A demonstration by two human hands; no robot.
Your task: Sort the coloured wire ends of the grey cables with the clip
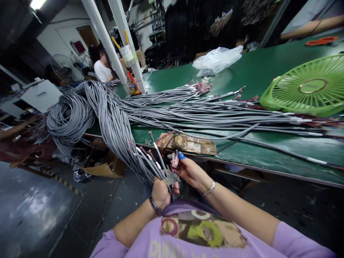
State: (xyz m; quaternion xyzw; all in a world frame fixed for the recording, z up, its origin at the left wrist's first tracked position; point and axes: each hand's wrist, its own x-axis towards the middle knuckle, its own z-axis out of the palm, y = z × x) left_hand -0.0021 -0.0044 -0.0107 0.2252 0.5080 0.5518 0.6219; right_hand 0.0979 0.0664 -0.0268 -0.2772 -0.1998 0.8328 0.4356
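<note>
My left hand [160, 191] is closed in a fist around a bunch of grey cables [146, 163] whose stripped ends show red and white wires. My right hand [191, 172] is next to it, fingers pinched on a small pink-and-grey connector piece [175, 159] at the cable ends. Both hands sit in front of my chest, below the edge of the green table [258, 71]. The bunch runs up into a thick mass of grey cables [113, 118] draped over the table's left end.
More grey cables [215, 114] lie spread across the table. A green plastic fan [309, 87] lies at the right, a clear plastic bag [217, 59] at the back, a taped cardboard block [188, 143] at the near edge. Another person [102, 68] sits far left; someone's arm [309, 28] rests top right.
</note>
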